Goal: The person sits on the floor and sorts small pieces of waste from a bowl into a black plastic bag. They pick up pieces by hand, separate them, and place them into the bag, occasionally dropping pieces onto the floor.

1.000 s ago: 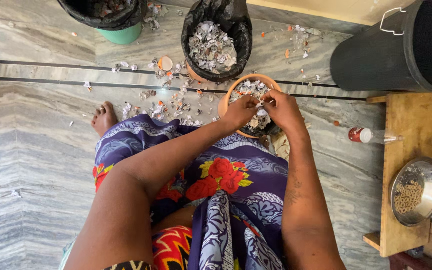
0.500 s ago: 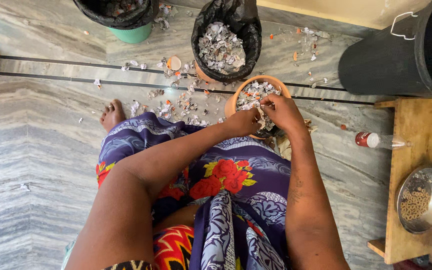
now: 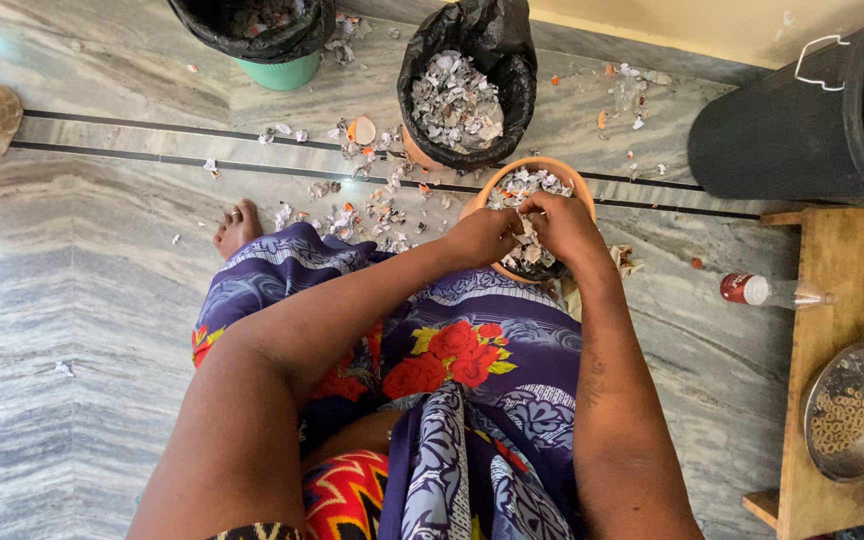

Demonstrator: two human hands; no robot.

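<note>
An orange bowl (image 3: 575, 180) heaped with pale grey and white flaky scraps stands on the marble floor in front of my lap. Both my hands meet over it. My left hand (image 3: 482, 237) and my right hand (image 3: 559, 222) pinch a small pale scrap (image 3: 524, 229) between their fingertips, just above the heap. My forearms reach forward across a purple skirt with red flowers (image 3: 447, 360). My bare foot (image 3: 237, 226) shows at the left of the skirt.
A black-lined bin (image 3: 464, 80) full of the same scraps stands behind the bowl, and a green bin with a black liner (image 3: 262, 35) farther left. Scraps litter the floor (image 3: 352, 205). At right: a large black barrel (image 3: 802, 120), a wooden bench (image 3: 837, 300) with a steel bowl (image 3: 857, 410), a small bottle (image 3: 767, 291).
The view has shifted, so everything sits a little lower and to the right in the picture. My hands stay together over the orange bowl, now slightly lower into the heap.
</note>
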